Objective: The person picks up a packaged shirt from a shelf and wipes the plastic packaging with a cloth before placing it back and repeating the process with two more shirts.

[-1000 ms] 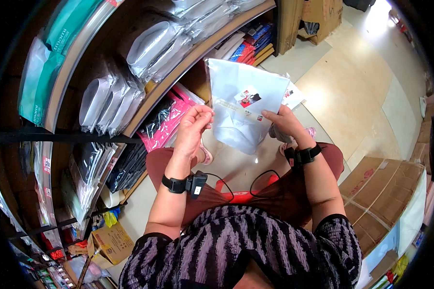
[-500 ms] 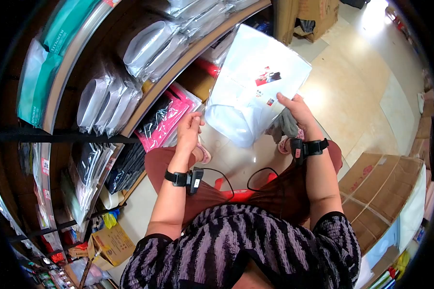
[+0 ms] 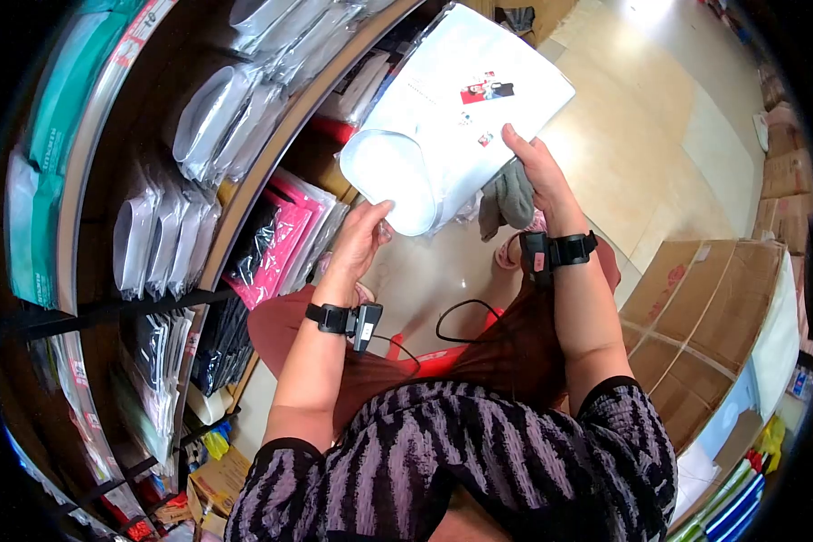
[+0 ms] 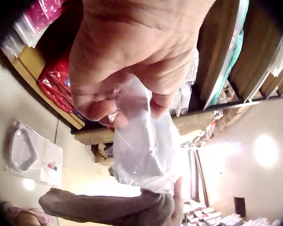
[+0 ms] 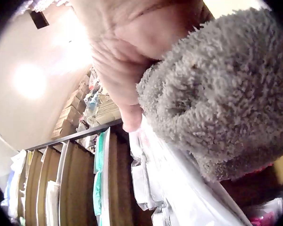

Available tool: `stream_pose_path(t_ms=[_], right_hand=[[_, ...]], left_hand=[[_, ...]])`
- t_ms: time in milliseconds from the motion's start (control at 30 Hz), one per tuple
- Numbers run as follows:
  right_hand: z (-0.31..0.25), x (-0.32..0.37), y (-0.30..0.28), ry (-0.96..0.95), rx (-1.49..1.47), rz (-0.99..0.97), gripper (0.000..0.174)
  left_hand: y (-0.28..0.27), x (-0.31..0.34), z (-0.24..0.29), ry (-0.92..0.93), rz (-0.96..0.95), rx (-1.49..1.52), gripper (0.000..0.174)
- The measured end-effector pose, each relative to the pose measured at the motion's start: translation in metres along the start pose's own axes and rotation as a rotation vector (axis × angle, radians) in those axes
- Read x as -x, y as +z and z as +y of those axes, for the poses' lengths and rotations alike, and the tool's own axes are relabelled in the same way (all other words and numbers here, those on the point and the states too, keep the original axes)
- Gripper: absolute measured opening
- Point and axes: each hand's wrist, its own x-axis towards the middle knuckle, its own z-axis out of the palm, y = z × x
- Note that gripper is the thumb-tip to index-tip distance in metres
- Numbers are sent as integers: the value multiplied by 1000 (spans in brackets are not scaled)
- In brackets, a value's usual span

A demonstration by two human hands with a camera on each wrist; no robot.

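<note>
Packet (image 3: 506, 99) at left grip (image 3: 359, 242) and right grip (image 3: 544, 172): clear plastic film, smooth, glossy, wrinkled. Grey cloth (image 3: 506, 196) under right grip: matt, rough shaggy pile. Pink pack (image 3: 278, 237) left of left grip: shiny plastic, creased. Stacked packs (image 3: 217, 117) further left: crinkled clear film, glossy. Shelf edge (image 3: 247, 190) between: smooth, wood-look. Floor (image 3: 637, 135) beyond right grip: smooth tile, glossy, glare. Box (image 3: 691, 330) right of right grip: brown cardboard, matt.

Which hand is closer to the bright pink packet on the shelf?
Left. The left hand is at the near edge of the white packet, just right of the pink packet; the right hand is farther off, beyond the grey cloth.
</note>
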Motion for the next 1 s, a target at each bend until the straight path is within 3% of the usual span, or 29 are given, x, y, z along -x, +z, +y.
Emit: stream_pose_path(t_ms=[133, 200, 267, 333, 767, 933, 1000], right_hand=[[1, -9, -8, -222, -124, 228, 53], [-10, -8, -22, -340, -163, 446, 47], [-21, -13, -44, -547, -232, 531, 28], [-36, -5, -37, -622, -228, 606, 25], [-8, -32, 7, -278, 50, 364, 35], [17, -42, 23, -58, 124, 245, 42], [30, -46, 25, -77, 296, 182, 43]], left_hand=[[23, -16, 12, 5, 72, 214, 19], [9, -40, -3, -33, 61, 243, 19], [-8, -68, -28, -61, 68, 191, 16], [-18, -93, -55, -115, 77, 177, 15], [-16, -225, -202, -397, 88, 203, 12], [-47, -279, -297, -454, 38, 398, 10], [-60, -280, -315, -499, 94, 432, 10]])
